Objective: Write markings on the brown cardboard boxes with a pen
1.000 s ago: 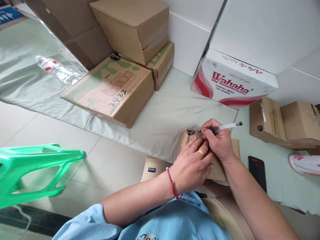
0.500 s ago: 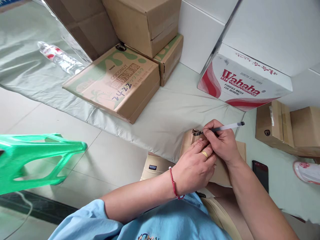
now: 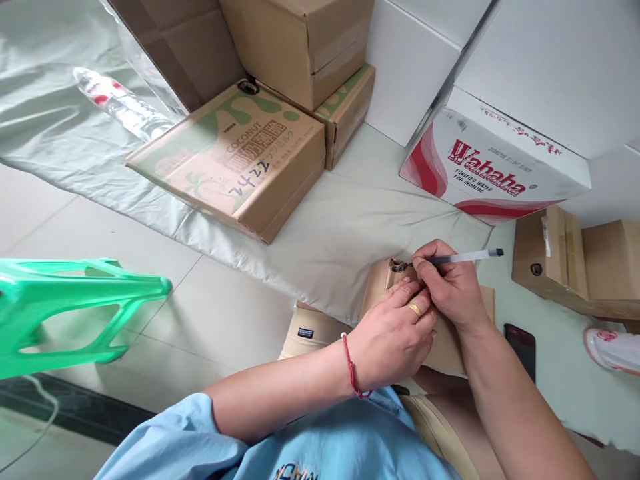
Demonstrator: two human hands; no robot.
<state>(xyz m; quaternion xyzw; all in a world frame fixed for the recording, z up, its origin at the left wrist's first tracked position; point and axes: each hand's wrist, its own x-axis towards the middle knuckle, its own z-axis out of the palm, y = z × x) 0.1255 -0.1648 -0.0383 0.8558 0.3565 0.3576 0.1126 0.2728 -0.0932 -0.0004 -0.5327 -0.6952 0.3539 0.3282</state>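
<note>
A small brown cardboard box [image 3: 381, 285] rests on my lap, mostly covered by my hands. My left hand [image 3: 393, 337], with a gold ring and a red string bracelet, presses on the box with its fingers curled over the top. My right hand [image 3: 450, 287] pinches a clear pen [image 3: 467, 257] with a black cap. The pen's tip touches the box's upper corner beside a dark round mark.
A coconut-drink carton [image 3: 235, 160] marked 2422 lies on a grey sheet [image 3: 340, 227] with more cartons behind it. A Wahaha water box [image 3: 490, 167] stands at the right. Also here: a green plastic stool [image 3: 70, 313], a water bottle [image 3: 120, 103], a black phone [image 3: 520, 347], brown boxes [image 3: 575, 260].
The view has shifted slightly, so the cartons sit a little further right. My hands hold almost the same pose, and the pen has tilted a bit flatter.
</note>
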